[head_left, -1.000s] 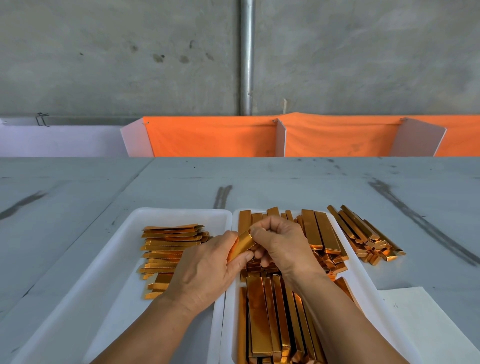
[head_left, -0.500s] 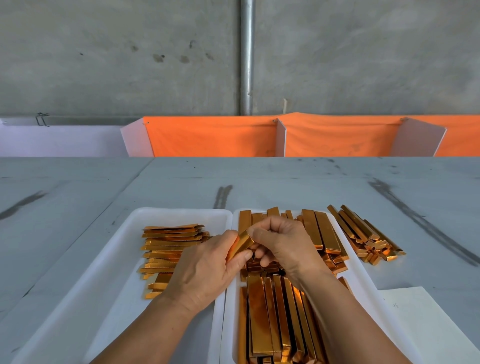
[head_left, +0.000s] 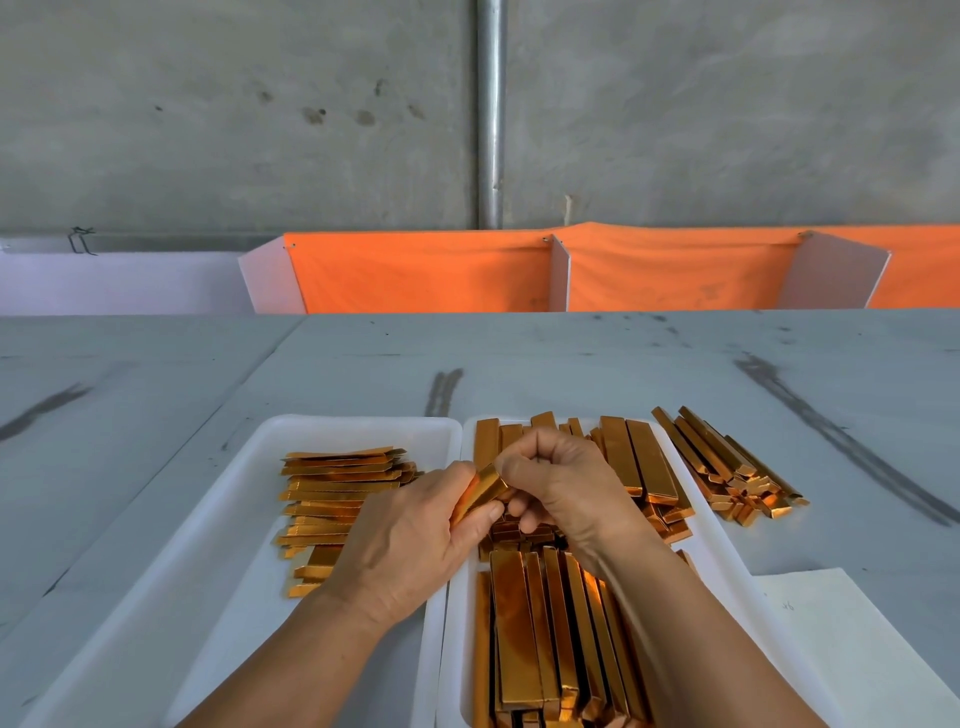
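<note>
Gold box (head_left: 480, 493) is gripped by left hand (head_left: 410, 540) and pinched at its upper end by right hand (head_left: 558, 483), above the right tray (head_left: 722, 551).

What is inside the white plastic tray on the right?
The white plastic tray holds long shiny gold cardboard boxes in a near and a far row. The left hand and right hand, gripping one gold box, cover its middle.

view: head, wide-angle, one only | from: above near edge of table (head_left: 571, 364) | faces: forward and down | near: left hand (head_left: 400, 551), right hand (head_left: 561, 483) close, low centre | far: wall (head_left: 208, 130) across top
</note>
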